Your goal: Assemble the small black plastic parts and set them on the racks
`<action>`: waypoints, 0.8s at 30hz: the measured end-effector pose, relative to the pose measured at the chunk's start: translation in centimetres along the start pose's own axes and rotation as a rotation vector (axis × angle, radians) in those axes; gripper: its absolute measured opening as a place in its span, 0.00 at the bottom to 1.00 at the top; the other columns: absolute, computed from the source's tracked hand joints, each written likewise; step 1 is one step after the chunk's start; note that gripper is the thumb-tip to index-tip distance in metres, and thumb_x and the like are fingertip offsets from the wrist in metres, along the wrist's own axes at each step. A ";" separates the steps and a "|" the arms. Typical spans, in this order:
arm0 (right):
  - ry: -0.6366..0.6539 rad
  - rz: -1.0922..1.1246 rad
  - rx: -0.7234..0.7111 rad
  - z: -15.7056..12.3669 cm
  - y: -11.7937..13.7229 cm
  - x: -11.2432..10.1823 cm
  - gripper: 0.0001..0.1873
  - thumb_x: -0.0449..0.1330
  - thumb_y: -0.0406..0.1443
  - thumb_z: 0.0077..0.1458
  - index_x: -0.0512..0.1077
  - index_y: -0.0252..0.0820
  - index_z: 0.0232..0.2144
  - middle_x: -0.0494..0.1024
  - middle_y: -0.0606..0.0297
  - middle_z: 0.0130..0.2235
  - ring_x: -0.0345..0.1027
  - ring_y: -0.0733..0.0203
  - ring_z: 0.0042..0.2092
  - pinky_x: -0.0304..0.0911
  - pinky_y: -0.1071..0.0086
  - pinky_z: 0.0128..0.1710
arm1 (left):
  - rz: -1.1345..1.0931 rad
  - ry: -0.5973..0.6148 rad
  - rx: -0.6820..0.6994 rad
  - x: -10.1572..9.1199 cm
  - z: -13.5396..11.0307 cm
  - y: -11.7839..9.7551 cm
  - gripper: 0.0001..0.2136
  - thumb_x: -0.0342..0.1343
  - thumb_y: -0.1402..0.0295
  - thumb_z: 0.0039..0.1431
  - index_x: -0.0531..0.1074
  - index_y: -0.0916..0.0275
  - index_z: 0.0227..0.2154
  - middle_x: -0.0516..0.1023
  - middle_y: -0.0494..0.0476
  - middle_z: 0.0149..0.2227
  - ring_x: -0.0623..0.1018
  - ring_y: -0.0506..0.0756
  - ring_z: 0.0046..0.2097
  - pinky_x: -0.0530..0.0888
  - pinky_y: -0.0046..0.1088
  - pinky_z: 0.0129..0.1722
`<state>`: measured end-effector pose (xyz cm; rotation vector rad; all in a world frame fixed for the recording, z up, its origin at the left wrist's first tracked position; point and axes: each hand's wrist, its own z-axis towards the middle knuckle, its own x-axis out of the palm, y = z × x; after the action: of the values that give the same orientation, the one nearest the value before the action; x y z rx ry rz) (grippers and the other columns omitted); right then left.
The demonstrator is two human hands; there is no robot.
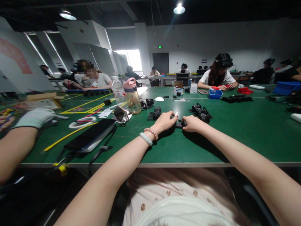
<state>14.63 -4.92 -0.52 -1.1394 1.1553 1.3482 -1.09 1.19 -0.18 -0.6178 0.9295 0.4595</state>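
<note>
Here, left hand (166, 121) and right hand (194, 123) nearly meet, wrists angled inward, fingers curled, pinching black part (180, 124).

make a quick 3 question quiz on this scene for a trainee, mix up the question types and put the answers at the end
1. Multiple choice: which arm of the camera wearer has the pale bangle on it?
a) the left
b) the right
c) both
2. True or false: in the picture, the pink-lidded bottle stands further to the left than the wearer's left hand.
3. Short answer: what colour is the small part at the fingers of the wearer's right hand?

Key: 1. a; 2. True; 3. Black
</note>
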 end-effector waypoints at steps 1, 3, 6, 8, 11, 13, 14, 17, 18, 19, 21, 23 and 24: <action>-0.005 -0.013 -0.001 -0.2 0.2 -0.1 0.17 0.53 0.39 0.41 0.65 0.41 0.37 0.71 0.57 0.37 0.65 0.54 0.38 0.59 0.68 0.33 | 0.000 0.002 -0.006 0.0 0.0 -0.1 0.18 0.41 0.56 0.51 0.68 0.64 0.34 0.73 0.56 0.29 0.71 0.51 0.31 0.65 0.24 0.30; -0.010 -0.033 0.004 -0.6 0.6 -0.2 0.16 0.53 0.38 0.42 0.65 0.41 0.37 0.71 0.56 0.37 0.65 0.53 0.38 0.59 0.67 0.33 | -0.002 0.003 -0.015 -0.1 0.0 -0.2 0.18 0.41 0.57 0.51 0.68 0.64 0.34 0.73 0.56 0.29 0.71 0.51 0.31 0.66 0.24 0.31; -0.021 -0.060 0.024 -1.0 1.0 -0.4 0.16 0.53 0.38 0.43 0.65 0.42 0.38 0.70 0.54 0.38 0.65 0.50 0.39 0.59 0.63 0.35 | 0.005 0.017 -0.035 -0.2 -0.1 -0.4 0.17 0.43 0.57 0.50 0.69 0.64 0.33 0.73 0.56 0.30 0.71 0.52 0.32 0.66 0.25 0.33; -0.026 -0.073 0.031 -1.2 1.2 -0.4 0.16 0.52 0.38 0.44 0.65 0.42 0.38 0.69 0.53 0.39 0.64 0.49 0.40 0.58 0.62 0.35 | 0.014 0.040 -0.042 -0.3 -0.1 -0.6 0.17 0.44 0.57 0.50 0.69 0.64 0.33 0.73 0.56 0.30 0.72 0.52 0.32 0.66 0.25 0.33; -0.058 -0.086 0.010 -1.3 1.4 -0.4 0.16 0.51 0.39 0.45 0.65 0.40 0.38 0.68 0.52 0.39 0.64 0.49 0.40 0.58 0.62 0.35 | 0.016 0.083 0.000 -0.2 -0.3 -0.8 0.18 0.44 0.56 0.49 0.68 0.64 0.34 0.73 0.57 0.30 0.72 0.52 0.32 0.66 0.25 0.32; -0.089 -0.088 -0.066 -1.3 1.5 -0.4 0.17 0.52 0.41 0.45 0.64 0.39 0.38 0.68 0.53 0.39 0.63 0.50 0.41 0.58 0.64 0.36 | 0.010 0.106 0.039 -0.2 -0.4 -0.8 0.18 0.43 0.55 0.49 0.68 0.64 0.35 0.73 0.57 0.30 0.71 0.52 0.31 0.66 0.25 0.31; -0.103 -0.087 -0.114 -1.3 1.6 -0.4 0.18 0.52 0.41 0.44 0.64 0.38 0.38 0.67 0.53 0.39 0.63 0.51 0.41 0.58 0.65 0.37 | 0.007 0.115 0.057 -0.1 -0.4 -0.9 0.18 0.43 0.56 0.50 0.67 0.64 0.35 0.73 0.56 0.30 0.71 0.52 0.31 0.66 0.25 0.30; -0.129 -0.077 -0.203 -1.3 1.9 -0.2 0.21 0.53 0.42 0.43 0.63 0.36 0.40 0.67 0.53 0.39 0.62 0.52 0.41 0.57 0.66 0.39 | 0.000 0.130 0.108 -0.1 -0.5 -0.9 0.16 0.42 0.58 0.50 0.67 0.63 0.35 0.73 0.56 0.30 0.71 0.52 0.31 0.66 0.25 0.31; -0.141 -0.071 -0.210 -1.2 2.0 -0.1 0.22 0.53 0.42 0.43 0.62 0.35 0.40 0.68 0.53 0.39 0.62 0.53 0.41 0.57 0.66 0.39 | -0.003 0.131 0.119 -0.2 -0.5 -0.8 0.16 0.42 0.58 0.50 0.67 0.63 0.35 0.72 0.56 0.31 0.71 0.52 0.31 0.66 0.25 0.31; -0.154 -0.063 -0.217 -1.2 2.0 0.0 0.23 0.53 0.42 0.43 0.61 0.35 0.41 0.68 0.53 0.39 0.62 0.53 0.41 0.57 0.66 0.39 | -0.005 0.134 0.123 -0.2 -0.5 -0.8 0.15 0.42 0.59 0.51 0.66 0.63 0.35 0.72 0.56 0.31 0.71 0.52 0.32 0.66 0.25 0.32; -0.177 -0.039 -0.238 -1.2 2.2 0.2 0.25 0.53 0.42 0.43 0.59 0.35 0.43 0.68 0.53 0.39 0.62 0.53 0.42 0.57 0.66 0.40 | -0.010 0.148 0.120 -0.3 -0.5 -0.8 0.14 0.42 0.61 0.51 0.66 0.64 0.34 0.72 0.56 0.32 0.71 0.52 0.32 0.66 0.25 0.33; -0.185 -0.006 -0.263 -1.2 2.3 0.3 0.26 0.53 0.43 0.43 0.57 0.35 0.44 0.67 0.53 0.41 0.61 0.53 0.44 0.56 0.66 0.41 | -0.014 0.171 0.109 -0.4 -0.5 -0.8 0.14 0.40 0.62 0.52 0.66 0.64 0.33 0.72 0.57 0.32 0.71 0.52 0.33 0.66 0.25 0.33; -0.184 0.009 -0.276 -1.2 2.3 0.3 0.27 0.54 0.43 0.42 0.57 0.35 0.44 0.67 0.53 0.41 0.60 0.54 0.45 0.55 0.66 0.42 | -0.017 0.183 0.101 -0.4 -0.5 -0.8 0.14 0.39 0.63 0.53 0.66 0.65 0.32 0.72 0.57 0.32 0.71 0.52 0.33 0.66 0.25 0.34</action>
<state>12.37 -6.19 -0.77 -1.1745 0.8610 1.6198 -1.11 0.22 0.16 -0.5813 1.1138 0.3425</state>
